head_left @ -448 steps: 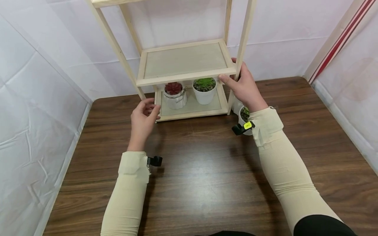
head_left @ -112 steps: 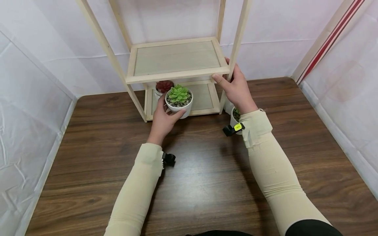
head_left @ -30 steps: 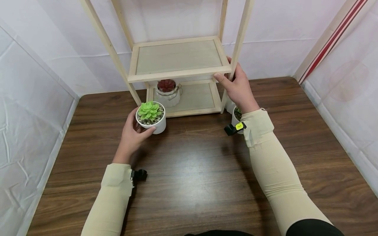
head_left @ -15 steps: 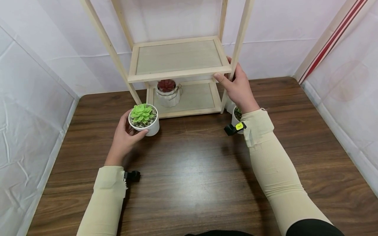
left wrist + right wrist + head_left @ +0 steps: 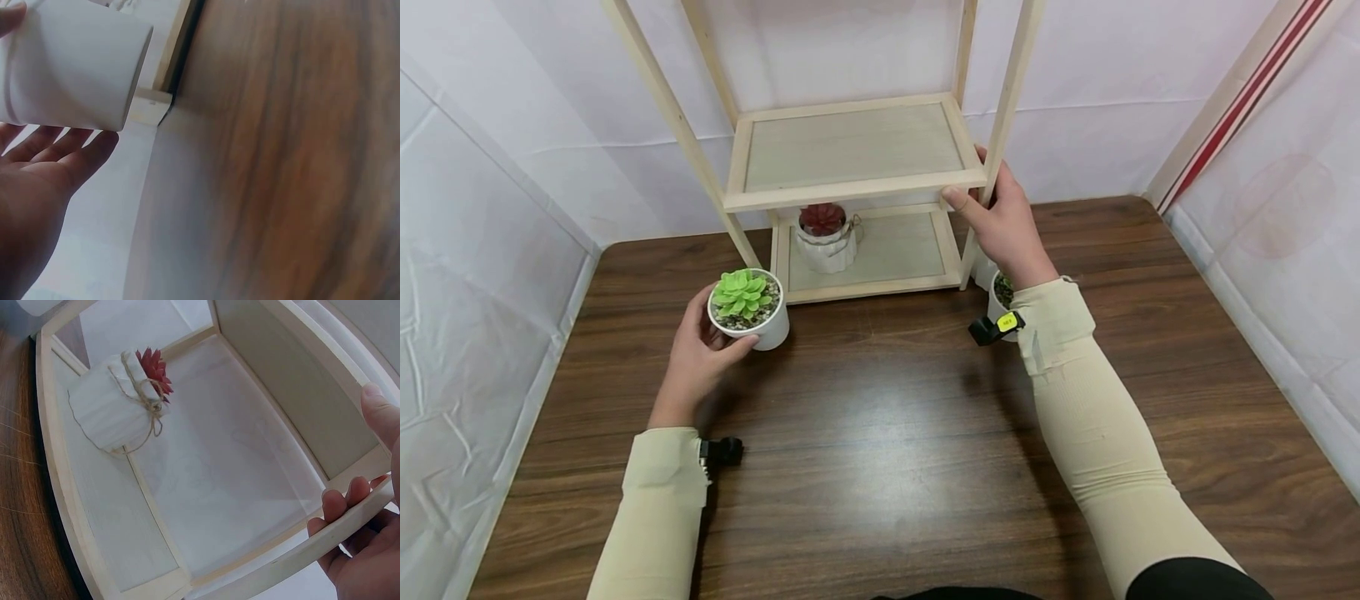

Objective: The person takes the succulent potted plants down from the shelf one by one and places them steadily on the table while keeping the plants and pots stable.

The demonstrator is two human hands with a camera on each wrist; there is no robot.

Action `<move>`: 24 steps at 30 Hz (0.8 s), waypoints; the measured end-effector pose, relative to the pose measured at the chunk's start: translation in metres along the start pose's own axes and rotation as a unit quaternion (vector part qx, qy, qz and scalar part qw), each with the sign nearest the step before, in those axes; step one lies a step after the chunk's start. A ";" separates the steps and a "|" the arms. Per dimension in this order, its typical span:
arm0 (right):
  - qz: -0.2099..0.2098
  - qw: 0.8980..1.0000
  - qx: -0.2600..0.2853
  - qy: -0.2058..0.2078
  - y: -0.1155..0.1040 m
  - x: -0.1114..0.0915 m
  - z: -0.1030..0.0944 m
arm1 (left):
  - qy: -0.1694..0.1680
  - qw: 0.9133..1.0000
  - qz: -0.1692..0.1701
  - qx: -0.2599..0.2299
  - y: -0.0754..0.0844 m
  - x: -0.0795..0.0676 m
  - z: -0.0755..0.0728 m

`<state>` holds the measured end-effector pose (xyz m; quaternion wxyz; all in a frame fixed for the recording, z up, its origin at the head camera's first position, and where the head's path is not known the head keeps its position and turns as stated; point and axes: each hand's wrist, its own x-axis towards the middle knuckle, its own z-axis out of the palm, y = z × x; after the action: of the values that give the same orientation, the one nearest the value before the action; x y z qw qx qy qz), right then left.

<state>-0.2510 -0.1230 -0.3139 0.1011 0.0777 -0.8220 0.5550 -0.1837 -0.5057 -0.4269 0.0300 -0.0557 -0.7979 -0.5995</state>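
Note:
My left hand (image 5: 692, 354) holds a white pot with a bright green succulent (image 5: 741, 293), thumb on the near side and fingers around the far side. In the left wrist view the white pot (image 5: 75, 62) is off the tabletop, fingers spread along its side. My right hand (image 5: 1007, 221) grips the front right post of a pale wooden shelf rack (image 5: 857, 190), thumb at the middle shelf's edge. The right wrist view shows its fingers (image 5: 334, 503) curled round the post. A red succulent in a white pot tied with twine (image 5: 826, 242) stands on the bottom shelf's left part.
Behind my right wrist, another small potted plant (image 5: 1002, 292) stands on the dark wooden table (image 5: 880, 500), partly hidden, with something white beside it. White cloth walls (image 5: 490, 167) enclose the back and sides. The rack stands near the back edge.
The green succulent stood beside the red one on the bottom shelf; my left hand has taken it out and carried it left and nearer. My right hand has kept its grip on the post.

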 end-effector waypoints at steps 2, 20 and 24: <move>-0.001 1.000 -0.003 0.000 0.000 0.000 0.000 | 0.004 1.000 0.002 -0.001 0.000 -0.001 -0.003; 0.001 1.000 -0.001 0.000 0.002 0.001 0.000 | 0.037 0.999 -0.015 0.003 -0.002 0.003 -0.026; 0.007 1.000 -0.007 0.000 0.002 0.001 0.000 | 0.041 0.999 -0.019 -0.002 -0.002 0.005 -0.027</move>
<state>-0.2523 -0.1219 -0.3155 0.0973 0.0712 -0.8262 0.5503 -0.1897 -0.5325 -0.4209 0.0514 -0.0161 -0.7956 -0.6034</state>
